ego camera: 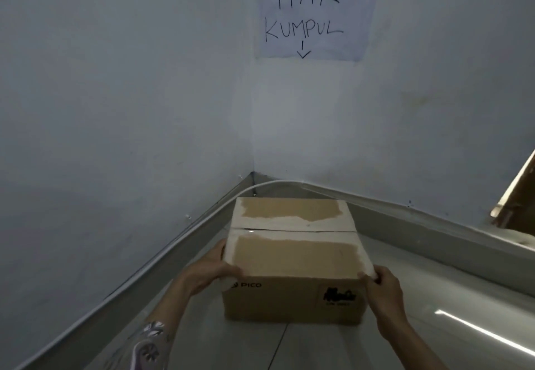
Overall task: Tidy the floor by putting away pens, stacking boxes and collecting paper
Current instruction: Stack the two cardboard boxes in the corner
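A closed brown cardboard box (292,259) marked PICO, with torn tape strips across its lid, sits low in the corner of the room on or just above the tiled floor. My left hand (211,268) grips its near left top corner. My right hand (382,291) grips its near right top corner. Both hands hold the box between them. No pens or loose paper are in view.
A paper sign (309,11) reading TITIK KUMPUL with a down arrow hangs on the white wall above the corner. A white cable (179,239) runs along the skirting. A brown cardboard edge (518,199) leans at the right. Glossy floor tiles (434,311) spread rightward.
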Demonstrator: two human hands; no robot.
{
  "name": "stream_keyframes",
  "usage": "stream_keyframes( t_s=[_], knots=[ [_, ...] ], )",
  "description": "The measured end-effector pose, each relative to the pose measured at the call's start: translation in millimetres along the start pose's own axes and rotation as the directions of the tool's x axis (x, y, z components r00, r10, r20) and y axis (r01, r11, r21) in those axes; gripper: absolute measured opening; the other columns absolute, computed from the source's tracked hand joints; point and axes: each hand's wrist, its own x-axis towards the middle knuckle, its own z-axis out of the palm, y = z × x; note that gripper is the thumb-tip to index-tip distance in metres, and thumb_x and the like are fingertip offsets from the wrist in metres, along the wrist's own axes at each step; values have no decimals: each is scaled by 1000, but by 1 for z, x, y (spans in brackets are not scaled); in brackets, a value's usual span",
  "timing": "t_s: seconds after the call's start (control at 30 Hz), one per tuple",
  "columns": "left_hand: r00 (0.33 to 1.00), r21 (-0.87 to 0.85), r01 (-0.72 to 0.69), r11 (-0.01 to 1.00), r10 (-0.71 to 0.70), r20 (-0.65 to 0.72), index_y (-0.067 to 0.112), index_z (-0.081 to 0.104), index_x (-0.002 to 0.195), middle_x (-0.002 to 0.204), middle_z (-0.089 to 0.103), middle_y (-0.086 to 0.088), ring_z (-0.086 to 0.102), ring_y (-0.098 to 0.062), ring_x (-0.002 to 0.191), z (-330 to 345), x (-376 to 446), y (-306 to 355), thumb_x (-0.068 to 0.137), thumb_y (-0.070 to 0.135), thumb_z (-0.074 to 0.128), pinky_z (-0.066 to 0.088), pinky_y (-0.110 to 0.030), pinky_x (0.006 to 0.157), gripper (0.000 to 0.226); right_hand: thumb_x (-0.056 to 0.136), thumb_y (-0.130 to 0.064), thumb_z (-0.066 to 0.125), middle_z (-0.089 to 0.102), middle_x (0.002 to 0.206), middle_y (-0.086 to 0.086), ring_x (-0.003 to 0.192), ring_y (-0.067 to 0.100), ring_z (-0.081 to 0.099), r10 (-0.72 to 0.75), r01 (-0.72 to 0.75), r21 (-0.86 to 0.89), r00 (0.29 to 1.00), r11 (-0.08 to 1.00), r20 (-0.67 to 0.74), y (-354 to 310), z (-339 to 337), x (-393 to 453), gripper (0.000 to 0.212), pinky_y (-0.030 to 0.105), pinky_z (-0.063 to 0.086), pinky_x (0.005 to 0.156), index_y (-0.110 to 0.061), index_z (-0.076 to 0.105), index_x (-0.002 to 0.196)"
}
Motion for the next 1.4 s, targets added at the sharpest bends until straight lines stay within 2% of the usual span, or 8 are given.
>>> stream_keyframes(
  t_s=[0.1,0.17,0.37,0.77,0.97,1.03,1.17,1.4],
  knots=[
    [997,159,-75,984,72,26,27,34,130,116,49,7,44,-15,115,-10,8,0,59,5,83,47,-22,82,89,89,-12,53,62,104,21,95,37,57,28,-28,14,1000,1000,-8,-1,10,3,27,43,46,81,-2,55,114],
    [987,273,-134,953,154,-55,16,46,126,113,54,0,49,-17,107,-16,23,3,46,23,86,47,-19,74,90,90,-15,52,61,109,20,98,36,57,20,-20,32,1000,999,0,-2,17,4,30,41,45,81,-4,53,119],
    [782,313,-5,950,199,-591,-2,56,90,87,59,-19,56,-26,80,-1,62,15,74,12,73,37,-31,62,26,94,-18,46,57,114,15,93,24,51,3,-13,125,997,992,83,-16,45,4,33,33,41,79,-6,48,126],
    [938,-139,-168,976,115,-327,11,48,129,123,56,-3,54,-19,105,-18,69,28,94,28,49,46,-32,88,39,93,-19,51,60,117,16,96,26,54,24,-47,144,987,988,157,-33,58,20,36,31,40,78,-4,51,126],
    [920,-94,-219,971,173,-352,13,52,125,128,57,-5,56,-20,114,-29,27,32,83,56,55,46,-36,97,61,95,-28,46,44,135,17,121,32,44,50,-68,86,978,994,204,-48,45,-7,48,39,39,94,2,36,133],
    [894,-90,-234,968,178,-412,16,54,117,116,58,0,54,-16,105,-30,-2,31,91,41,50,47,-30,86,37,95,-25,47,43,137,18,121,32,44,5,-23,94,984,995,180,-54,41,-30,46,40,38,97,1,37,131],
    [864,-118,-194,974,112,-490,9,52,124,114,55,-3,50,-19,108,-39,-59,9,93,33,50,43,-37,94,39,93,-32,50,30,151,9,135,26,33,-24,-5,107,964,994,263,-56,37,-78,60,41,31,111,-10,27,143],
    [839,-10,-113,994,90,-537,9,56,110,108,56,-8,51,-18,100,-56,-156,-41,92,20,54,40,-26,82,21,93,-37,49,39,145,6,132,22,38,-22,8,30,865,1000,502,-73,46,-163,52,36,34,104,-15,38,139]
  ],
)
